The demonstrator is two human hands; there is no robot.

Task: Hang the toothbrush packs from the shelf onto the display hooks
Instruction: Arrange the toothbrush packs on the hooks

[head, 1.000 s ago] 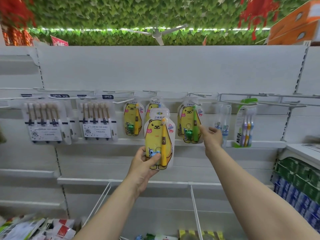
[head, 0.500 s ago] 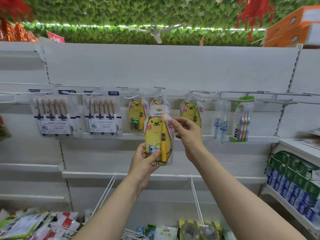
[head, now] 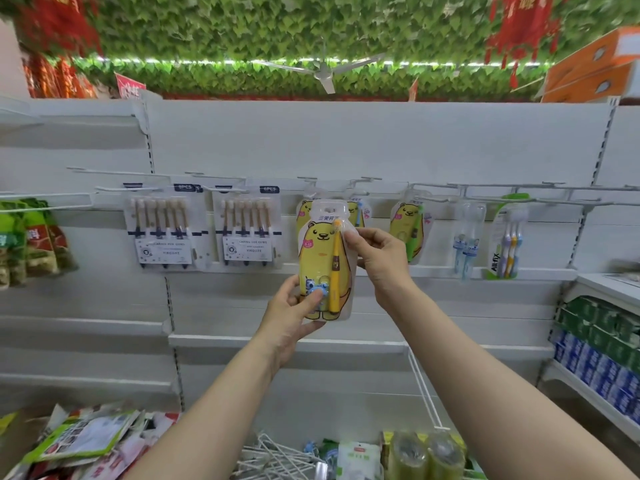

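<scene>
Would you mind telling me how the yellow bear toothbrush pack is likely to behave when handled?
Probably light: the left hand holds the yellow bear toothbrush pack upright by its lower edge. Likely fairly stiff, since it stands flat without drooping, though the right hand pinches its upper edge. Its glossy plastic front may be slippery.

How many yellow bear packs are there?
4. One pack held by the left hand and right hand; two on hooks peeking out behind it, left and right; one hanging farther right. More may hide behind them.
</scene>
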